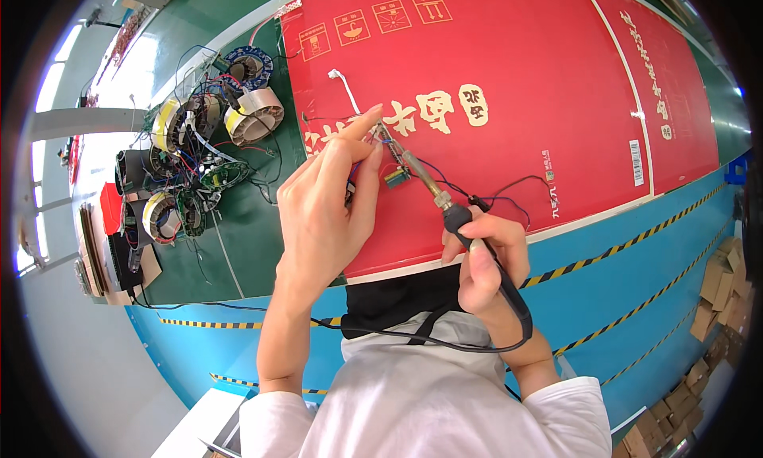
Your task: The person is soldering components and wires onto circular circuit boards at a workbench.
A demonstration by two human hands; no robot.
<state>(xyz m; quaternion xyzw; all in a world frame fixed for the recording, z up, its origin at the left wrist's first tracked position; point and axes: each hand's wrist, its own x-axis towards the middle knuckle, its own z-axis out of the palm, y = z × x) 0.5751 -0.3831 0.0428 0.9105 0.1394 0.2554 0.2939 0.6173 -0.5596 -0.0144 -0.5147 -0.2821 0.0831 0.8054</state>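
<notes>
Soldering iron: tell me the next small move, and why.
Probably ease the iron lightly onto the upper end of the board, clear of the left hand. The right hand grips its handle, and its metal end slants toward that spot, close to the left fingers; whether it already touches is too small to tell.

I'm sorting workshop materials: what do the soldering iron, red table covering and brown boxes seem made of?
Soldering iron: apparently a metal shaft, brassy and shiny, with a matte black handle, perhaps plastic or rubber.
Red table covering: probably smooth, printed cardboard, judging by its packing symbols and barcode.
Brown boxes: likely matte cardboard, from their colour and flat panels.
</notes>
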